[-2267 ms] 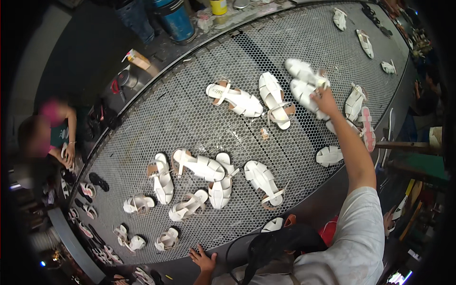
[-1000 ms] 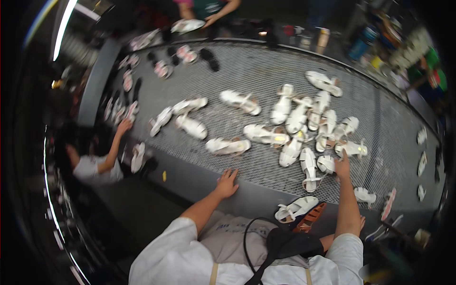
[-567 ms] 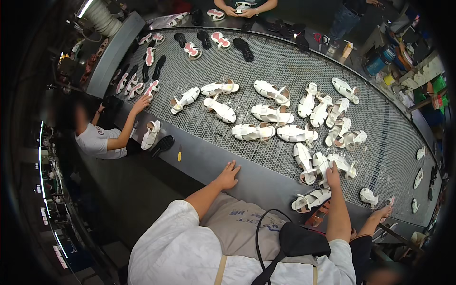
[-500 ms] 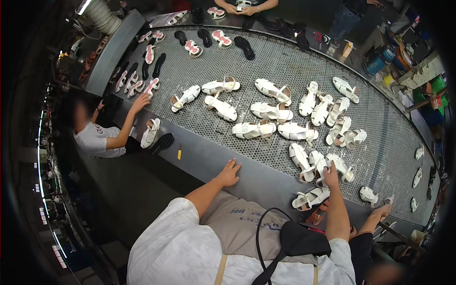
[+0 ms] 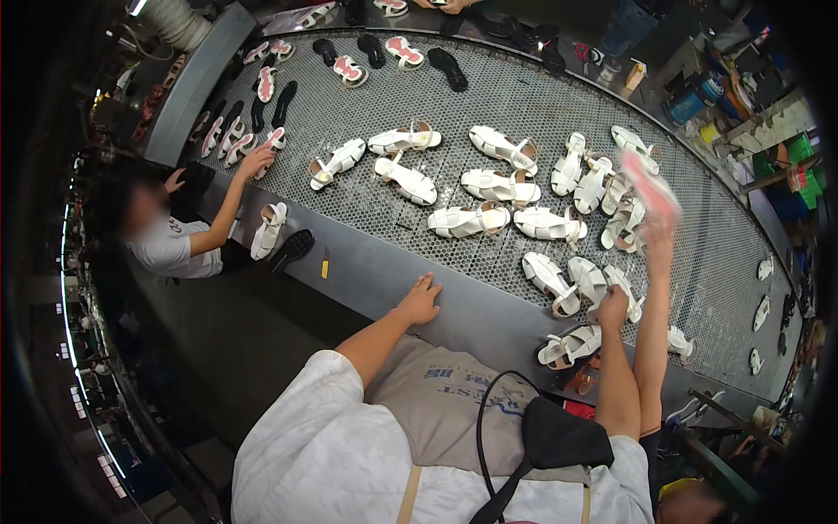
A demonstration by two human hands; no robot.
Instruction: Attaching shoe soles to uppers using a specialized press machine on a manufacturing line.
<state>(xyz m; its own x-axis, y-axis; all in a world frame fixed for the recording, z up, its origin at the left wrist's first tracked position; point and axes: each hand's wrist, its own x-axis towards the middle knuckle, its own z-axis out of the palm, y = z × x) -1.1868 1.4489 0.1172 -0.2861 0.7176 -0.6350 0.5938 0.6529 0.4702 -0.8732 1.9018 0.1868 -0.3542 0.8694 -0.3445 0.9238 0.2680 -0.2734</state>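
Observation:
My left hand (image 5: 420,299) lies flat on the metal ledge (image 5: 371,294), fingers spread, nothing in it. Among the white sandals at the near right, my right hand (image 5: 614,306) is closed at the heel end of a white sandal (image 5: 587,281); its fingertips are hidden behind the hand. Another white sandal (image 5: 546,278) lies just left of it, and one more (image 5: 569,347) sits on the ledge below. Beside my right forearm, a co-worker's arm (image 5: 655,323) reaches over the table, carrying a pink-soled sandal (image 5: 653,190) blurred by motion.
Several white sandals (image 5: 499,185) cover the middle of the perforated table (image 5: 375,236). Pink-insoled sandals (image 5: 264,83) and black soles (image 5: 448,70) lie at the far left. A yellow cutter (image 5: 325,268) and a black sole (image 5: 292,250) rest on the ledge near a co-worker (image 5: 179,249).
My right index finger, stretched over the sandals before, is now curled in. The co-worker's arm on the right has swung from the table's near edge across the sandals. My left hand stays on the ledge.

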